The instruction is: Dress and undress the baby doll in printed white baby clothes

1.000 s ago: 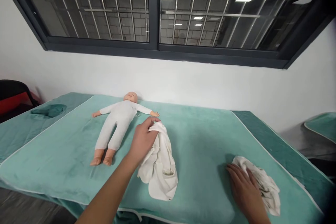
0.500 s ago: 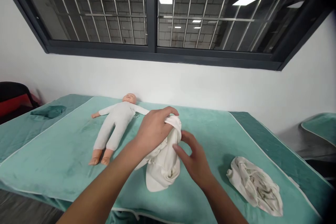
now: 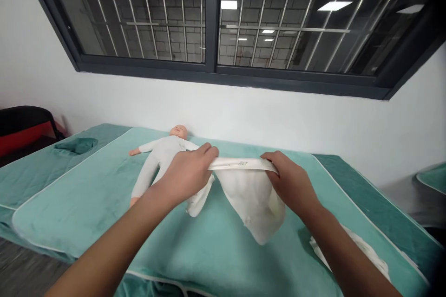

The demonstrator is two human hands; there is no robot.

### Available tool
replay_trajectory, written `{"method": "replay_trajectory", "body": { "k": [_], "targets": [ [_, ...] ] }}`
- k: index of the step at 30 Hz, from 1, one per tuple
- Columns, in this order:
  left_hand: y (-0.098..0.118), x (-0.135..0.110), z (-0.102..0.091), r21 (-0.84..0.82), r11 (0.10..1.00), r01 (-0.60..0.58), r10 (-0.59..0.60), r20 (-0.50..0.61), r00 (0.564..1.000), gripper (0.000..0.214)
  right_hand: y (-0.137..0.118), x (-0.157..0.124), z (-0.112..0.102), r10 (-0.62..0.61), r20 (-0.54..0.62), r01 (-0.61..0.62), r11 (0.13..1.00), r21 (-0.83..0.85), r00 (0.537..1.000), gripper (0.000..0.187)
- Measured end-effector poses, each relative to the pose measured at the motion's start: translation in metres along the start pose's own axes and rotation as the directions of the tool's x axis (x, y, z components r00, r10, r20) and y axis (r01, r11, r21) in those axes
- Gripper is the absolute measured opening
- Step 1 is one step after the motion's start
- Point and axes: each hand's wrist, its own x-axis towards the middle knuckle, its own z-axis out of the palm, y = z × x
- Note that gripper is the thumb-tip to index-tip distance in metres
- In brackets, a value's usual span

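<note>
A white baby garment [image 3: 249, 192] hangs stretched between both my hands above the teal mat [image 3: 87, 185]. My left hand [image 3: 186, 176] grips its left end, fingers closed. My right hand [image 3: 292, 183] grips the right end, fingers closed too. The cloth's top edge is pulled taut between them and the rest sags down to the mat. Behind my left hand a baby doll [image 3: 162, 155] in a white suit lies on its back, its legs partly hidden by my wrist.
A second crumpled white cloth [image 3: 365, 250] lies at the right, mostly hidden under my right forearm. A dark green pad [image 3: 76, 145] sits at the far left. A wall with a barred window stands behind; a black and red chair [image 3: 24, 127] is at left.
My right hand left the crumpled cloth at the right and took hold of the white garment. Both hands lifted it and pulled it apart into a taut span.
</note>
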Motion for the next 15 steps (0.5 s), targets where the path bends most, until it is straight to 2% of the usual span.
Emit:
{"method": "replay_trajectory", "body": {
  "k": [2,5,7,9,13,15],
  "targets": [
    [-0.014,-0.005,0.003,-0.071,0.994,0.086,-0.085,0.015,0.996,0.021,0.025,-0.012,0.008,0.035,0.078,-0.039,0.998,0.058,0.996,0.034],
    [-0.029,-0.017,0.011,-0.230,0.948,0.222,-0.196,0.131,0.972,0.018,0.060,-0.034,0.018,0.173,0.203,-0.214,0.956,0.201,0.964,0.032],
    [-0.033,-0.026,0.015,-0.265,0.922,0.283,-0.233,0.204,0.951,0.017,0.075,-0.045,0.017,0.263,0.264,-0.332,0.904,0.269,0.928,0.031],
    [-0.036,-0.033,0.015,-0.242,0.920,0.309,-0.260,0.216,0.941,0.016,0.083,-0.047,0.007,0.316,0.327,-0.413,0.863,0.291,0.891,0.028],
    [-0.044,-0.027,0.015,-0.146,0.931,0.336,-0.293,0.254,0.922,0.021,0.092,-0.027,-0.021,0.279,0.498,-0.436,0.869,0.234,0.821,0.030],
    [-0.050,-0.012,0.026,-0.075,0.935,0.346,-0.317,0.258,0.913,0.026,0.097,-0.012,-0.021,0.250,0.560,-0.383,0.915,0.130,0.789,0.030]
  ]
}}
